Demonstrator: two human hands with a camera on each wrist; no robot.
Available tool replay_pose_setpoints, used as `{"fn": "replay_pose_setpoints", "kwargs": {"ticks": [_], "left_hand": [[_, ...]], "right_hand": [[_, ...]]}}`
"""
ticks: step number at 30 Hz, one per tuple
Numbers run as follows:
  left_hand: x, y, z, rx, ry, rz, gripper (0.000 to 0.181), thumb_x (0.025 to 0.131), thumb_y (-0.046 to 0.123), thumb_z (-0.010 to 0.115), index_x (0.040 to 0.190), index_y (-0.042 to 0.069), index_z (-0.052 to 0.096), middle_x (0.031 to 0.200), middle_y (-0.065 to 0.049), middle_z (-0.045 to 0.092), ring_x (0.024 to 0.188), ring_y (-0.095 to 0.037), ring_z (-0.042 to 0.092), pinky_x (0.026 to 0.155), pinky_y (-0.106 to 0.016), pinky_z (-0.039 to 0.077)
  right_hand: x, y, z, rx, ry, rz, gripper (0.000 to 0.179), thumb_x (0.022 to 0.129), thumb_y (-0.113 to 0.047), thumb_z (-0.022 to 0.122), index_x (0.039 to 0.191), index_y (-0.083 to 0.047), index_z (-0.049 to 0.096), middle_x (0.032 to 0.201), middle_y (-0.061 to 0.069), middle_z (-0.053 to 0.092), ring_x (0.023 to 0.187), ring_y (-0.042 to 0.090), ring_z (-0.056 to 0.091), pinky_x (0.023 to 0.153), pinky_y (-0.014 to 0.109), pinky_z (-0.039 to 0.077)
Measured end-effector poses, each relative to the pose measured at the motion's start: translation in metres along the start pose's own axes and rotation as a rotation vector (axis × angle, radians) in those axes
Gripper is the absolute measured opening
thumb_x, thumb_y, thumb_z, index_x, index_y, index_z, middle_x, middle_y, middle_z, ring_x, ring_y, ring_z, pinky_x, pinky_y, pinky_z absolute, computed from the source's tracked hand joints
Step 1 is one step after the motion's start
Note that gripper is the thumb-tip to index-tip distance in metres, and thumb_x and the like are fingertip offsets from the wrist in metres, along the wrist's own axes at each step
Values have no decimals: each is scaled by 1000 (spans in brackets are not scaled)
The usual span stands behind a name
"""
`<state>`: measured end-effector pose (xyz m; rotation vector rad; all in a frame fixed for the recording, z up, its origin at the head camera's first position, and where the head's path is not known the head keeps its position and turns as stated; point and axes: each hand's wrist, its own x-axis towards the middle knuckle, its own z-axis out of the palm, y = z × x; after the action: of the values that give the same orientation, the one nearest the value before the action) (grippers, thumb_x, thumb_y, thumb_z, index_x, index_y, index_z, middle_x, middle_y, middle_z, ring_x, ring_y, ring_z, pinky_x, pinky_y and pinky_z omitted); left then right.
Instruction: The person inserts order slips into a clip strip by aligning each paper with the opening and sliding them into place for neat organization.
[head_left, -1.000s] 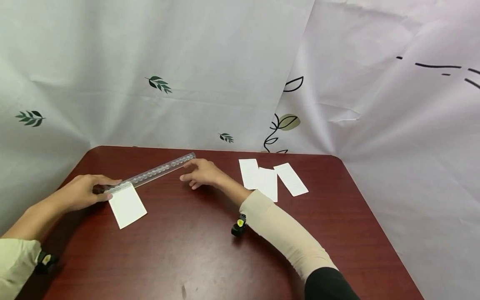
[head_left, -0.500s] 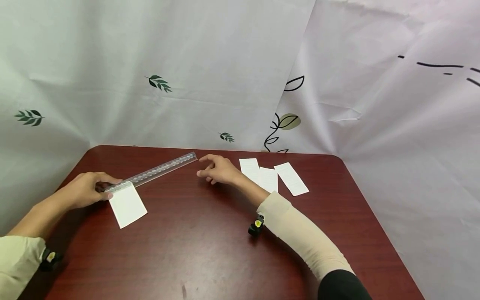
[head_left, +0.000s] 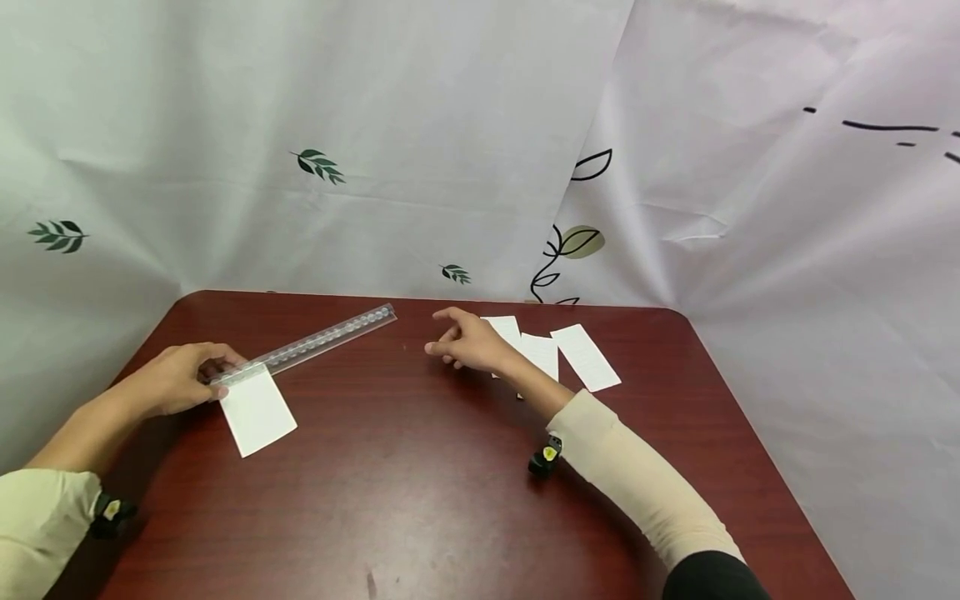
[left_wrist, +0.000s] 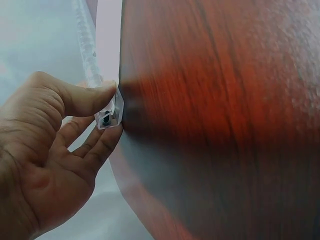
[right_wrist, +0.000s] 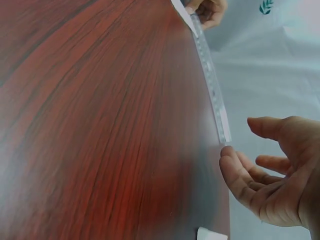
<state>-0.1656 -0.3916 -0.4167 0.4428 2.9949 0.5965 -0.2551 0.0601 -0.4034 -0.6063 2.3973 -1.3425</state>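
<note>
My left hand point(head_left: 176, 379) pinches the near left end of a long, clear plastic strip point(head_left: 322, 337) with a row of rounded bumps or holes along it. In the left wrist view, the thumb lies on top of the strip's angular end point(left_wrist: 109, 119), fingers beneath. A blank white card point(head_left: 258, 412) sticks out from the strip's front, beside the thumb. My right hand point(head_left: 472, 340) is in the air beyond the strip's far end, fingers loosely bent and holding nothing. Under and beside its wrist lie white cards point(head_left: 585, 358).
The dark red wooden table point(head_left: 412, 475) has rounded back corners. A pale cloth point(head_left: 420, 150) printed with leaves hangs close behind and around it. One of the three loose cards point(head_left: 542, 350) is partly covered by the right forearm.
My right hand has moved right, away from the strip's far end and toward the loose cards. The left hand, strip and attached card have stayed almost in place.
</note>
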Motion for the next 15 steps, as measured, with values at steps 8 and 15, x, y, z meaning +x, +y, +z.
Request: {"fn": "replay_pose_setpoints", "kwargs": {"ticks": [8,15], "left_hand": [[2,-3,1,-10,5,7,36,74,2,82,108,9,70,93,0,66,81,-13,59,69,-30,48],[5,1,-2,-18,-20,-5,37,73,1,81,107,9,71,93,1,66,84,-14,59,70,-29,49]], "right_hand": [[-9,13,-14,-21,26,8,64,90,-27,77,145,-10,50,95,5,71,81,28,71,69,41,59],[-20,26,-29,-9,34,27,64,91,-28,76,145,-8,50,99,7,72,85,28,72,70,41,59]]}}
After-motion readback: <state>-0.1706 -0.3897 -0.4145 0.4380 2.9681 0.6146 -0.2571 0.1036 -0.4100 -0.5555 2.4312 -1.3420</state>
